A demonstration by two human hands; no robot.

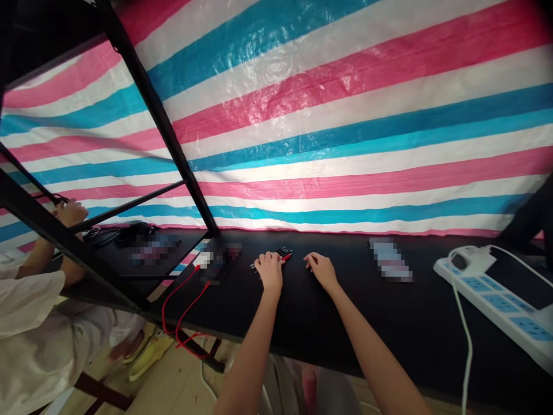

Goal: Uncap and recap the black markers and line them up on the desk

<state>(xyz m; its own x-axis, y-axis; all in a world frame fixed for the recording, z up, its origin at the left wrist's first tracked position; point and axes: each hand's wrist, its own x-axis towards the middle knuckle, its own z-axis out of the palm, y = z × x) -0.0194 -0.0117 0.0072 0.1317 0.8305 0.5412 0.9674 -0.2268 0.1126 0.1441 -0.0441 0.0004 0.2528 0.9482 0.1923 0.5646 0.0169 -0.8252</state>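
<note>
My left hand [270,271] lies over a small bunch of pens [285,252] on the black tabletop, its fingers curled down on them. Dark barrels and one red one stick out past the fingers, and the rest of the bunch is hidden under the hand. A short way to the right, my right hand [322,271] rests just above the table with its fingers bent together and pointing left. Whether anything small is pinched in it cannot be made out.
Left of my hands lie blurred items [216,262] with red cables [181,311]. A blurred flat object [391,259] is to the right, then a white power strip [496,300] with a cable. Black frame bars [159,121] divide off another person's arms [71,216]. Striped sheeting [345,127] hangs behind.
</note>
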